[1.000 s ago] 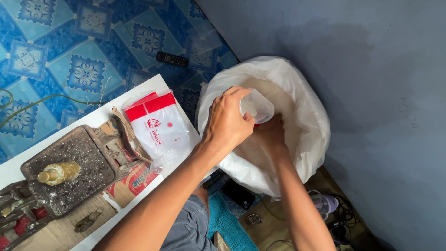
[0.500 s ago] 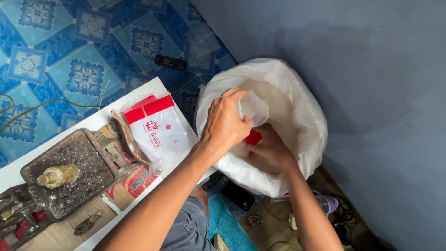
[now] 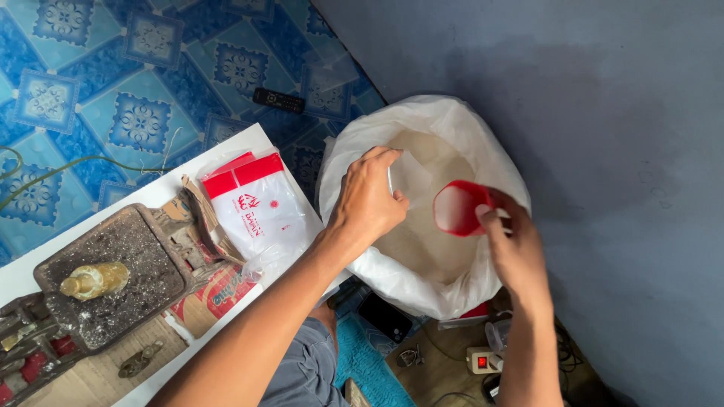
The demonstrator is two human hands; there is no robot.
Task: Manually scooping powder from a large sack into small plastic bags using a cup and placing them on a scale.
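Left hand (image 3: 367,202) reaches in from lower left, forearm running diagonally up across the frame. Back of the hand faces the camera, fingers curled down over the near edge of a small clear plastic bag (image 3: 411,175); thumb and fingers pinch its rim and hold it up above the sack.

Right hand (image 3: 514,249) comes up from the bottom edge, forearm nearly vertical. Fingers are wrapped around the back of a red scoop (image 3: 457,207), clamped on it. The scoop's mouth is tilted toward the camera and the clear bag; its contents look white and level. Scoop sits just beside the clear bag, to its right; whether they touch cannot be told.

Both hands hang over the open mouth of a large white sack (image 3: 422,218), which stands on the floor against a grey-blue wall (image 3: 588,113). Sack rim is rolled back; inside is a pale, off-white granular fill, with a hollow in the middle.

Left of the sack, a white table (image 3: 249,139) carries flat white packets with red tops (image 3: 256,203), just beside the left wrist. Farther left stands an old, grimy metal scale (image 3: 105,271) with a brass weight (image 3: 92,280) on its pan. A black remote (image 3: 277,99) lies on the blue patterned floor (image 3: 113,75).
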